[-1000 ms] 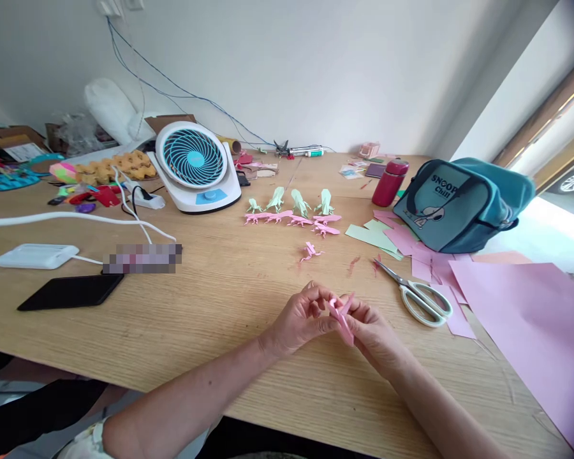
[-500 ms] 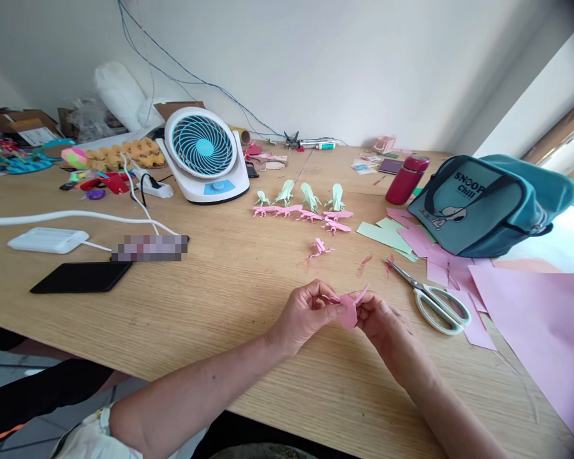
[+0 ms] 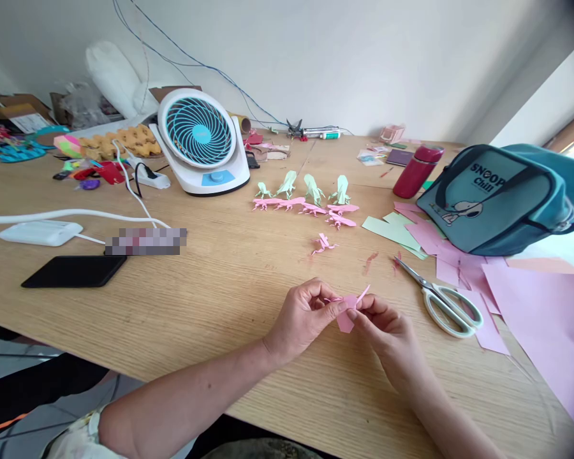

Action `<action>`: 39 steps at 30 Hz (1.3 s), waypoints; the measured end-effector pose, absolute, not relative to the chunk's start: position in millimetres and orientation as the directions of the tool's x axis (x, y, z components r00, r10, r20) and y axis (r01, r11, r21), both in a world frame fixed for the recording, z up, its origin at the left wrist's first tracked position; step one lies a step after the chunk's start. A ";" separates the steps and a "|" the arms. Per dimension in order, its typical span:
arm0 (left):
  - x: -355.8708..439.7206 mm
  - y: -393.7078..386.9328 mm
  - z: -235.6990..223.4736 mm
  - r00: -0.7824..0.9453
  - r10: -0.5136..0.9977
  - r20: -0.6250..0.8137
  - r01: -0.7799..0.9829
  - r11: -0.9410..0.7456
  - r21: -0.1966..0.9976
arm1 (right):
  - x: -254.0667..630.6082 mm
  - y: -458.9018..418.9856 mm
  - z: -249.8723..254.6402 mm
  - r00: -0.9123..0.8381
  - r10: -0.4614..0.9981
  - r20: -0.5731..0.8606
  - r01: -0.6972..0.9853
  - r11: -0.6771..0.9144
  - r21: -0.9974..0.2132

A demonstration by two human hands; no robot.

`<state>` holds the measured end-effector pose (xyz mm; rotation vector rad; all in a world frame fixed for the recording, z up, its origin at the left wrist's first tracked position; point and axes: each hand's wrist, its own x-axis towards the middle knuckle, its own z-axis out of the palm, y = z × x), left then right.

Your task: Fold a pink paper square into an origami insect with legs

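A small folded piece of pink paper (image 3: 346,322) with thin pointed strips sticking out is held just above the table's near part. My left hand (image 3: 310,313) pinches its left side between thumb and fingers. On the other side, my right hand (image 3: 387,331) grips it, the thumb pressed on its front face. Beyond the hands lies a single pink folded paper figure (image 3: 323,243) with thin legs. Farther back stand several pink paper figures (image 3: 289,203) in a row, with several pale green ones (image 3: 313,189) behind them.
White-handled scissors (image 3: 452,309) lie right of my hands, by pink sheets (image 3: 545,319) and green strips (image 3: 392,233). A teal bag (image 3: 488,197) and red bottle (image 3: 417,172) stand behind. Leftward are a fan (image 3: 201,134), a black phone (image 3: 74,271) and a white cable (image 3: 67,215).
My right thumb has come round onto the front of the pink paper, where the fingers were more behind it before. The camera view has shifted slightly.
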<state>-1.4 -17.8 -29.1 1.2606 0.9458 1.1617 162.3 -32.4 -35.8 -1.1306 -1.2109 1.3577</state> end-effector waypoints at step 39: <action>-17.2 -10.5 -15.2 0.560 0.751 -0.350 -0.166 0.516 0.841 | 172.1 -38.0 -33.8 -0.155 0.977 0.145 -0.004 0.146 -0.989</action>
